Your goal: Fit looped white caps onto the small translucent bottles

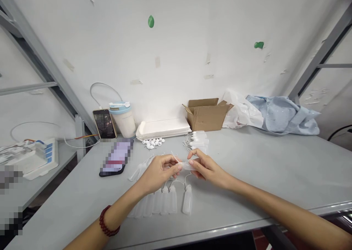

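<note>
Between my two hands is a small translucent plastic bottle (pixel 187 165) with a thin white cord at its neck end. My left hand (pixel 159 171) pinches the neck end between thumb and fingers. My right hand (pixel 207 167) grips the body end, its fingertips partly hiding it. Below the hands, a row of similar bottles (pixel 164 202) with white cords lies side by side. A single bottle (pixel 187 201) lies just right of that row. More translucent bottles (pixel 141 169) are partly covered by my left hand.
Small white caps (pixel 152 143) lie behind my left hand, near a stack of white sheets (pixel 166 127). Bundled corded pieces (pixel 198 142) sit before an open cardboard box (pixel 209 116). Phones (pixel 117 158), a tumbler (pixel 125 121), a plastic bag (pixel 239 110) and blue cloth (pixel 286 114) surround them.
</note>
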`<state>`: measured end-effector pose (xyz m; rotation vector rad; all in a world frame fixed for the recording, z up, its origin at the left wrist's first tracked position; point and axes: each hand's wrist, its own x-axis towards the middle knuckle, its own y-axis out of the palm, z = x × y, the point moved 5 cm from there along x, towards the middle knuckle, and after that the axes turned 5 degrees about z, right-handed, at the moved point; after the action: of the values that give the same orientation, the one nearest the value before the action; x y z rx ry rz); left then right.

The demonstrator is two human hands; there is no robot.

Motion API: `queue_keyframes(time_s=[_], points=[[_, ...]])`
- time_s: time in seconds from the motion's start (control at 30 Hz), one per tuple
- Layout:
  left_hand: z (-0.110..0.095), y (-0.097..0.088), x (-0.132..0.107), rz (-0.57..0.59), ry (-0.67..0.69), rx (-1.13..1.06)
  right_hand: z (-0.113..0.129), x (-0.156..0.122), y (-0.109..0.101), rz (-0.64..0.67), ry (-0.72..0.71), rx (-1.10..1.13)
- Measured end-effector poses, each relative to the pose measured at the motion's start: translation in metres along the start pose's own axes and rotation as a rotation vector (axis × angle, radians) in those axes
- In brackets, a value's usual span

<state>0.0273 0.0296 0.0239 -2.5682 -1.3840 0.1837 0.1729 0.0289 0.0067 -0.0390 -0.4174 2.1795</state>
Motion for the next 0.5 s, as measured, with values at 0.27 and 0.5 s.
queue_keyframes(time_s=[0.27,0.5], points=[[0.0019,-0.0059,0.0008,-0.028,-0.060,-0.117,0.0082,-0.0011,-0.0030,-0.085,-0.148,-0.380],[0.0003,-0.0038,0.0001,-0.053,-0.007,-0.010,0.0088,-0.0013,-0.0041,-0.077,-0.164,-0.451]])
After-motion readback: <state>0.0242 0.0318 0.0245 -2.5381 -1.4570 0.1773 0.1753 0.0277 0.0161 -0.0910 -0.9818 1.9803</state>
